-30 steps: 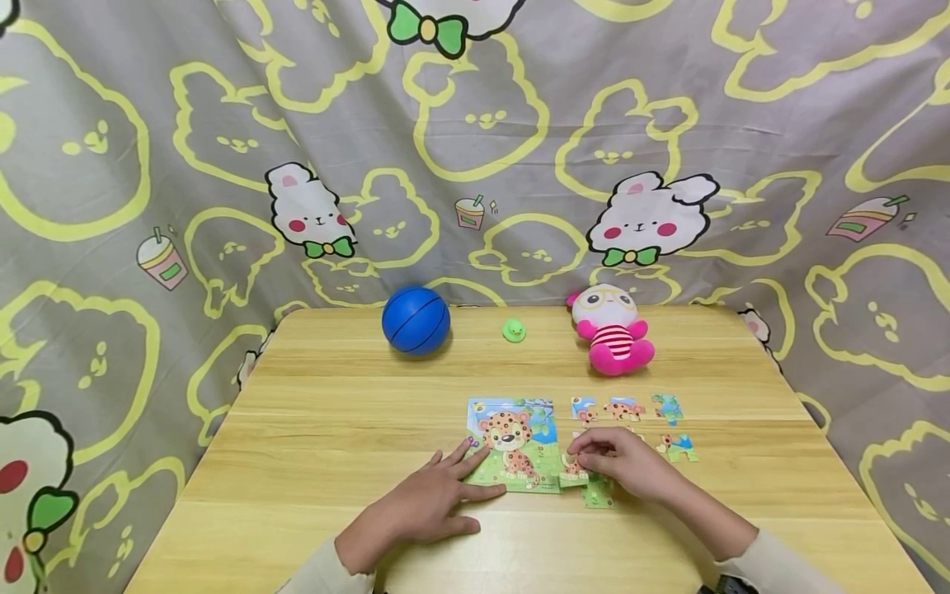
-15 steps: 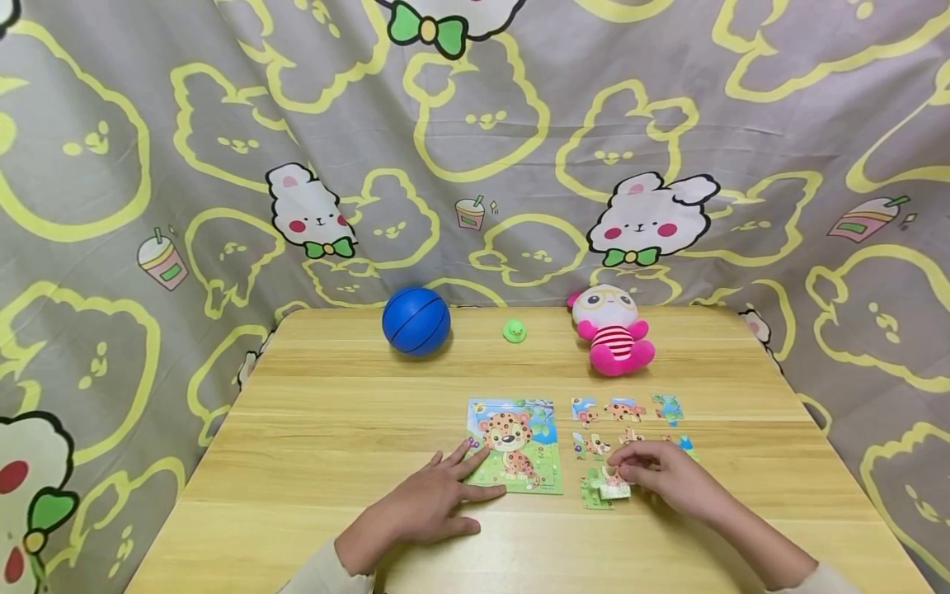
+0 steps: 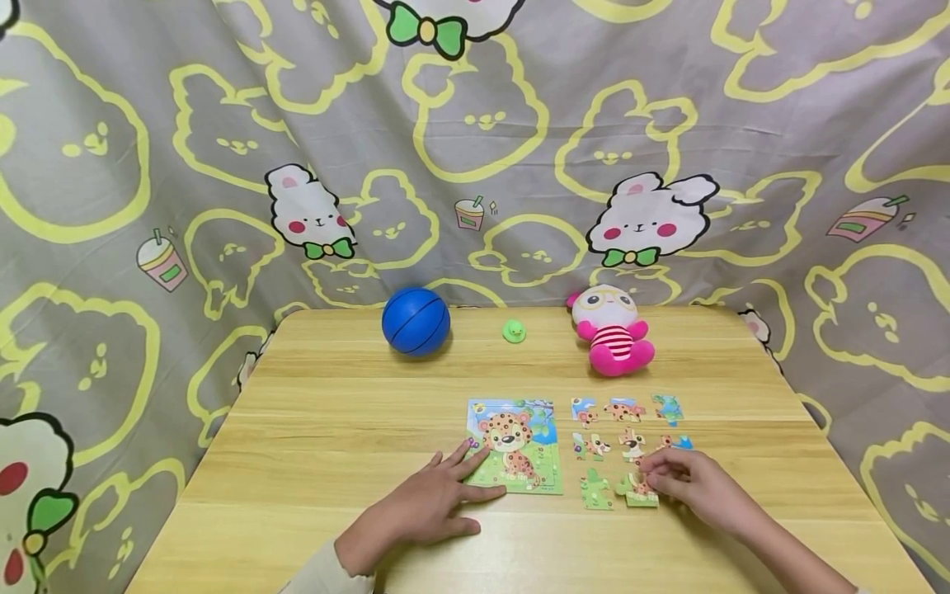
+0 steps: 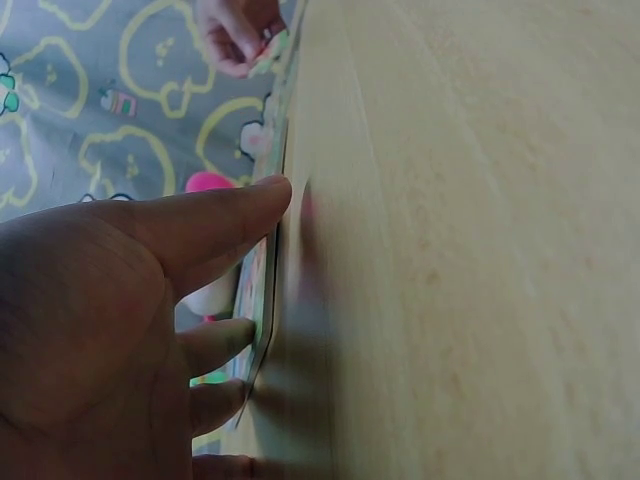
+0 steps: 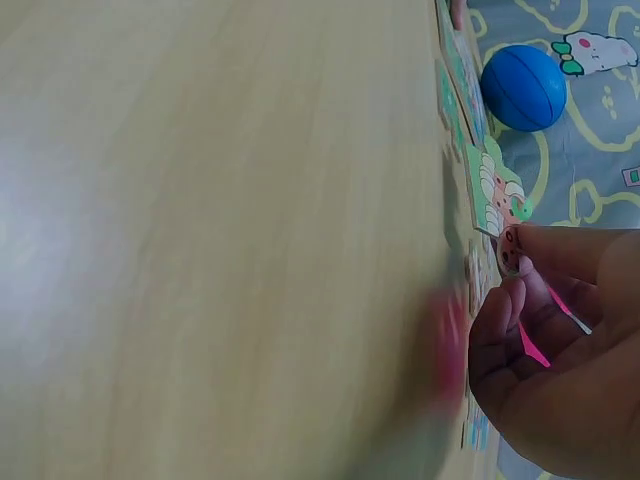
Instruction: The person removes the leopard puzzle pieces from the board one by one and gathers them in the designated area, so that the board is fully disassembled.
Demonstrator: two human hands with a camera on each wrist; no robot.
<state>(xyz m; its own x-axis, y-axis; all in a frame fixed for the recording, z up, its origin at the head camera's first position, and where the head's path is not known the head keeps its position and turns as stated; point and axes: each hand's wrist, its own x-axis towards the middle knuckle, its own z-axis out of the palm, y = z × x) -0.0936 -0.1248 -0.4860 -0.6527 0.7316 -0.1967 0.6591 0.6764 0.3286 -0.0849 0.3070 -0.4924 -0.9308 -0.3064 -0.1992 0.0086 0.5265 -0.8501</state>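
Observation:
The left hand (image 3: 430, 499) rests with spread, straight fingers on the lower left edge of a square picture board (image 3: 530, 412) showing a spotted leopard cub. To the right, the right hand (image 3: 693, 485) pinches a green jigsaw puzzle piece (image 3: 638, 497) by its right side, between thumb and fingertips. In the right wrist view this piece (image 5: 482, 185) tilts up, close over the table. Just left of it lies another green puzzle piece (image 3: 596, 490). Two rows of loose pieces sit behind, among them a leopard-face piece (image 3: 633, 444); the hand partly covers a blue one (image 3: 681, 443).
Along the back of the wooden table (image 3: 326, 437) stand a blue ball (image 3: 416, 322), a small green duck toy (image 3: 514, 331) and a pink and white plush toy (image 3: 613, 334). A patterned grey curtain (image 3: 519, 99) hangs behind the table and at both sides.
The right hand has carried the puzzle piece from the board's lower right edge rightward, past the green piece, to the bottom row. The left hand has stayed in place.

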